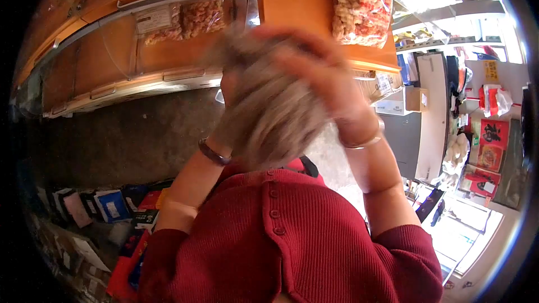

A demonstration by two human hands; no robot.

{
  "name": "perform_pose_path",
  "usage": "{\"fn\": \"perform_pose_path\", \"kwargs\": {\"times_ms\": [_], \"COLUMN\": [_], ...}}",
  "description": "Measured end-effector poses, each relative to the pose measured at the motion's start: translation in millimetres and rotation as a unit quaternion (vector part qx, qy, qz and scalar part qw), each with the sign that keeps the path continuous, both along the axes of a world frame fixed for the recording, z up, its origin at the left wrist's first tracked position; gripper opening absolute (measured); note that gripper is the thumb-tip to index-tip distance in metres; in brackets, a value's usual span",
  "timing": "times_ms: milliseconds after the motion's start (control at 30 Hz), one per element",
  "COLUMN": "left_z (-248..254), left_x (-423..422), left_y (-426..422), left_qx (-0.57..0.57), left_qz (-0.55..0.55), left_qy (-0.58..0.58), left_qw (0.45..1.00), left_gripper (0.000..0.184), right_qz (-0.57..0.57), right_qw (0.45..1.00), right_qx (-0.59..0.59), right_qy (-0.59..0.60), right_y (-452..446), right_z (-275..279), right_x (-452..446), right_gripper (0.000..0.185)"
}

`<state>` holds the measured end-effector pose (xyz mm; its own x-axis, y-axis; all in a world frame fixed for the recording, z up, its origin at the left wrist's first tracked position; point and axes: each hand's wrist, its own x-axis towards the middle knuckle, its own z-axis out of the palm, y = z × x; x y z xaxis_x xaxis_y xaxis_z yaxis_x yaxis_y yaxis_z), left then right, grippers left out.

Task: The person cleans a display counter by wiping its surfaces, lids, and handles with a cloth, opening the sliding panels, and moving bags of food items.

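A grey-brown bundle of strands (275, 112), smeared by motion, is held up in front of my chest. My left hand (227, 90) is at its left side, largely hidden behind it, with a dark bracelet on the wrist. From the right, my right hand (331, 81) reaches over the bundle's top, its blurred fingers bent around it; a light bangle circles that wrist. What the bundle is made of cannot be made out.
Beyond my hands is an orange-brown counter (303, 11) with a clear bag of pinkish-tan pieces (362, 14). Drawers (101, 56) run along the left. Cardboard boxes (415, 100) stand at the right. Dark and blue packets (114, 206) lie at the lower left.
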<state>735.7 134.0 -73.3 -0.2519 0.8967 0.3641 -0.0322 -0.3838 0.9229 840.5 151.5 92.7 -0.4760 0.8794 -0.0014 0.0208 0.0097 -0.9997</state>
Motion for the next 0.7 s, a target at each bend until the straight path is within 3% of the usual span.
{"fn": "perform_pose_path", "kwargs": {"times_ms": [67, 100, 133, 167, 200, 267, 467, 533, 600, 633, 700], "left_z": [-4.8, -8.0, -12.3, -11.9, -11.4, -10.5, -14.0, -17.0, -18.0, -18.0, -20.8], "left_x": [4.1, 6.1, 8.3, 8.3, 7.1, 5.0, 2.5, 1.0, 2.4, 3.4, 3.4], "left_y": [9.1, 10.8, 12.4, 13.0, 13.5, 12.7, 17.2, 14.6, 17.7, 13.8, 8.1], "left_qx": [-0.041, -0.060, -0.089, -0.076, -0.074, -0.089, -0.103, -0.110, -0.107, -0.085, -0.069], "left_qz": [-0.024, -0.034, -0.050, -0.047, -0.048, -0.049, -0.067, -0.064, -0.052, -0.061, -0.075], "left_qy": [-0.050, -0.077, -0.114, -0.119, -0.118, -0.097, -0.102, -0.081, -0.065, -0.089, -0.110], "left_qw": [0.998, 0.995, 0.988, 0.989, 0.989, 0.990, 0.987, 0.989, 0.991, 0.991, 0.989], "left_gripper": [0.030, 0.030, 0.029, 0.029, 0.029, 0.028, 0.030, 0.030, 0.030, 0.030, 0.030], "right_qz": [-0.161, -0.161, -0.186, -0.197, -0.122, -0.148, -0.121, -0.147, -0.072, -0.094, -0.081], "right_qw": [0.985, 0.985, 0.921, 0.773, 0.742, 0.684, 0.702, 0.688, 0.653, 0.623, 0.639], "right_qx": [0.054, 0.055, 0.210, 0.346, 0.318, 0.385, 0.269, 0.278, 0.215, 0.272, 0.249], "right_qy": [-0.025, -0.025, -0.272, -0.494, -0.577, -0.602, -0.648, -0.654, -0.722, -0.727, -0.723], "right_y": [10.3, 22.0, 36.3, 42.4, 36.2, 37.8, 77.8, 61.6, 39.7, 35.4, 51.9], "right_z": [17.1, 7.2, -15.4, -35.2, -48.8, -55.3, -36.9, -31.0, -13.7, -25.7, -21.1], "right_x": [27.9, 36.7, 48.7, 57.6, 53.3, 41.3, 36.9, 29.3, 18.3, 23.7, 27.7], "right_gripper": [0.042, 0.042, 0.050, 0.058, 0.072, 0.070, 0.059, 0.051, 0.051, 0.051, 0.050]}}
